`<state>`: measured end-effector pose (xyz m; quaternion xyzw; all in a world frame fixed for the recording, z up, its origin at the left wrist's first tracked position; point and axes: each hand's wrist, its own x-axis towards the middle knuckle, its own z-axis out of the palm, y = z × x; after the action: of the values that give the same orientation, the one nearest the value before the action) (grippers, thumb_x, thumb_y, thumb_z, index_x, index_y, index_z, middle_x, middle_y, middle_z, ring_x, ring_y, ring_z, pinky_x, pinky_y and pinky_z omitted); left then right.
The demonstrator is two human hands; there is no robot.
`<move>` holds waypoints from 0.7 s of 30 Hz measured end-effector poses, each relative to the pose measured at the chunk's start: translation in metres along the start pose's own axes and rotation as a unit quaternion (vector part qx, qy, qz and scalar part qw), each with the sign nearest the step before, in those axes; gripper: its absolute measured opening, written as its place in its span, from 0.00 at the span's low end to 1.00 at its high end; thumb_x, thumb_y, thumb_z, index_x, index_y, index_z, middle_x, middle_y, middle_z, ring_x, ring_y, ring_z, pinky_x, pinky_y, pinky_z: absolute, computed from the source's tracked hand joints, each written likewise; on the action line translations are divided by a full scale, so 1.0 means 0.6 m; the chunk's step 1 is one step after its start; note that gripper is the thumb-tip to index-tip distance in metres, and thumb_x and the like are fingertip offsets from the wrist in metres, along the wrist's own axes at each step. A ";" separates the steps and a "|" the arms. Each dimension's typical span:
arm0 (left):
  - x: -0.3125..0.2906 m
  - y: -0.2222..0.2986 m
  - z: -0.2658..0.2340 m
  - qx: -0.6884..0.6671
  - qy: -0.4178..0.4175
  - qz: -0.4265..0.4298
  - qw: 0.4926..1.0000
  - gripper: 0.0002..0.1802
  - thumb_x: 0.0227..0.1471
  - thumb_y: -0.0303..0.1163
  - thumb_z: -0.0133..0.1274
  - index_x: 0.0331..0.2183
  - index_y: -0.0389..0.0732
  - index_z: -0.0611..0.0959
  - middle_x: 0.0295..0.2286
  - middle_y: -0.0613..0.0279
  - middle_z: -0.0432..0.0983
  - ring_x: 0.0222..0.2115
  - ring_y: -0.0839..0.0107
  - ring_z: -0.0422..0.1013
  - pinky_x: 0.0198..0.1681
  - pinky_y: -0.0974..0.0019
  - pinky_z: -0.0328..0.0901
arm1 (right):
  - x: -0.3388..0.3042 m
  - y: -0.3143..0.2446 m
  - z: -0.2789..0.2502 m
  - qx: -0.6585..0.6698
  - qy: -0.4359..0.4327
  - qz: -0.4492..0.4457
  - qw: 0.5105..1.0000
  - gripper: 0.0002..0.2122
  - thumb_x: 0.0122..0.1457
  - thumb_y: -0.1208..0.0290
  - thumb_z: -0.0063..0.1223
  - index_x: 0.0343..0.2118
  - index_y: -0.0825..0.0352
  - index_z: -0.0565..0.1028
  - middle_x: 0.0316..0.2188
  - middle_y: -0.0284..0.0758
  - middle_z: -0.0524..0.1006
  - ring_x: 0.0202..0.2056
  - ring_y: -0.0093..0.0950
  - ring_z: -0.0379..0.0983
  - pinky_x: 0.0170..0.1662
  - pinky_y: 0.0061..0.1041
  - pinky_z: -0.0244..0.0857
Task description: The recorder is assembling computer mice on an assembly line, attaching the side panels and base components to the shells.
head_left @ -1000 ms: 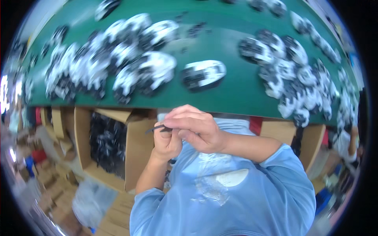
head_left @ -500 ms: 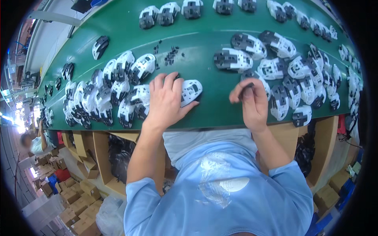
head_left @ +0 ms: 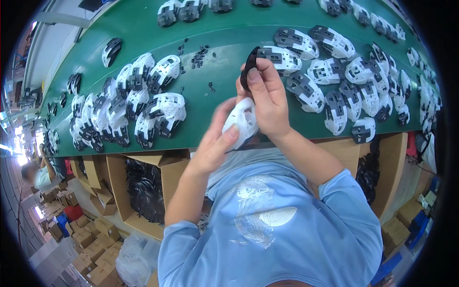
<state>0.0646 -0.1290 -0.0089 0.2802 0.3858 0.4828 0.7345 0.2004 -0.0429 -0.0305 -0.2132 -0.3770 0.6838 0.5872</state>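
Note:
My left hand (head_left: 212,149) grips a white vented plastic shell (head_left: 245,119), raised off the table at its near edge and tilted. Close above it, my right hand (head_left: 271,98) pinches a curved black plastic piece (head_left: 249,67) between thumb and fingers, held upright. The right hand's wrist side is against or just in front of the shell; whether they touch is unclear. Small black clips (head_left: 200,57) lie scattered on the green table (head_left: 224,76) beyond my hands. To the left is a heap of black-and-white shells (head_left: 165,107), with more shells (head_left: 306,91) to the right.
Along the far side runs a row of similar shells (head_left: 191,9). Under the table edge stand open cardboard boxes, one with black parts (head_left: 143,189). Cartons (head_left: 91,234) and a clear plastic bag (head_left: 136,258) sit at lower left. Another person (head_left: 43,174) is at far left.
My left hand has lifted the white shell off the table and brought it toward the middle. My right hand has moved left to meet it, with the black piece now plainly visible.

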 end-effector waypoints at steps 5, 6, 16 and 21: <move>0.014 -0.008 -0.008 0.084 0.031 0.060 0.994 0.54 0.54 0.60 0.61 0.67 0.34 0.58 0.46 0.52 0.75 0.40 0.66 0.74 0.41 0.62 0.73 | 0.032 -0.029 -0.014 -0.125 0.086 -0.207 0.967 0.09 0.72 0.77 0.47 0.51 0.69 0.70 0.41 0.41 0.82 0.35 0.23 0.80 0.37 0.21 0.74; 0.026 -0.017 -0.020 0.016 0.038 0.117 0.992 0.49 0.54 0.55 0.64 0.64 0.36 0.62 0.46 0.52 0.75 0.42 0.64 0.75 0.44 0.61 0.73 | 0.018 -0.038 -0.031 -0.196 0.064 -0.242 0.948 0.12 0.66 0.84 0.52 0.50 0.70 0.76 0.42 0.42 0.83 0.34 0.24 0.81 0.37 0.23 0.76; 0.057 -0.058 -0.014 -0.029 0.174 0.300 0.937 0.51 0.45 0.50 0.74 0.59 0.44 0.59 0.50 0.58 0.67 0.52 0.69 0.67 0.54 0.64 0.66 | -0.028 -0.025 -0.007 -0.412 -0.134 -0.225 0.873 0.16 0.49 0.78 0.67 0.44 0.65 0.85 0.46 0.42 0.83 0.37 0.34 0.80 0.41 0.29 0.75; 0.051 -0.065 -0.026 -0.016 0.201 0.286 0.937 0.49 0.58 0.76 0.38 0.62 0.44 0.60 0.52 0.57 0.67 0.55 0.64 0.67 0.61 0.56 0.62 | -0.029 -0.008 -0.020 -0.411 -0.144 -0.197 0.878 0.14 0.49 0.75 0.71 0.41 0.65 0.85 0.44 0.42 0.84 0.35 0.35 0.80 0.38 0.29 0.74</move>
<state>0.0780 -0.1146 -0.0572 0.2642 0.4207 0.7251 0.4769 0.2163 -0.0565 -0.0373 -0.2561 -0.7389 0.3605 0.5084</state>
